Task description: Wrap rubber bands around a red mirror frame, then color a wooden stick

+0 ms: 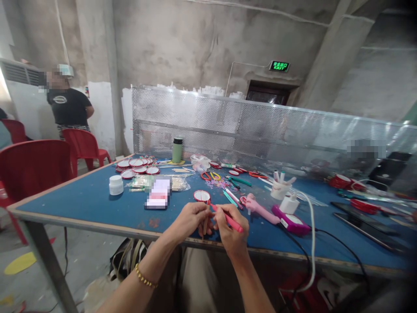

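Both my hands meet over the near edge of the blue table (97, 200). My right hand (232, 230) is closed around a red pen-like tool (235, 223), its tip pointing left toward my left hand. My left hand (190, 219) pinches a thin stick-like piece (206, 222) that hangs down between the fingers. A small round red-rimmed disc (202, 196) lies on the table just beyond my fingers.
A pink glue gun (259, 208), a magenta device (291, 221) with a white cable, a white jar (116, 184), a green bottle (177, 150), several red-rimmed discs (135, 167), scissors and pens lie on the table. A perforated metal screen (260, 126) stands behind. Red chairs (35, 167) and a standing person (67, 106) are at left.
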### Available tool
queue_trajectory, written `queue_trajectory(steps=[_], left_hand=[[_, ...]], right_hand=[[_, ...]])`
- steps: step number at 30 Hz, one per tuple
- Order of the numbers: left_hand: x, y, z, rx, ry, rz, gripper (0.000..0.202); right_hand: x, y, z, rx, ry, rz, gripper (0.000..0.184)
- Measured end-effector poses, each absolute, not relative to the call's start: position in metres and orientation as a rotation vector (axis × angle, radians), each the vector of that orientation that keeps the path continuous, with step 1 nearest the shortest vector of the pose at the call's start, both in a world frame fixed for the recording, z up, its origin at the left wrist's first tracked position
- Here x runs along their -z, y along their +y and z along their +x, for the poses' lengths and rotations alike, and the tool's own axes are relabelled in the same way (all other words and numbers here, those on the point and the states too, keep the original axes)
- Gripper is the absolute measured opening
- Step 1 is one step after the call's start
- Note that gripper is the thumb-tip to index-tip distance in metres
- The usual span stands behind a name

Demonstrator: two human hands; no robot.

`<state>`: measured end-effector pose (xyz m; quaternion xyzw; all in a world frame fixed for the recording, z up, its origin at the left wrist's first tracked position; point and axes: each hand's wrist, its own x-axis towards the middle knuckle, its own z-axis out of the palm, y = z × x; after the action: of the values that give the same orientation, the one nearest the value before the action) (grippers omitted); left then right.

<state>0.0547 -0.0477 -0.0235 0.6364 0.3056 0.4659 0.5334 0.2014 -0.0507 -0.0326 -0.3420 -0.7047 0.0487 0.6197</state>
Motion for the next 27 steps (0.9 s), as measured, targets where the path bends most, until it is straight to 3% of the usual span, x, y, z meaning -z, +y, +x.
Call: queue_trajectory(steps=[27], left_hand=[[0.0241, -0.0473, 0.0547, -1.113, 0.729, 1.532, 0.039]], right_hand=[[0.0304, -0.0497, 0.1994, -0.095, -1.620, -0.769, 0.013]])
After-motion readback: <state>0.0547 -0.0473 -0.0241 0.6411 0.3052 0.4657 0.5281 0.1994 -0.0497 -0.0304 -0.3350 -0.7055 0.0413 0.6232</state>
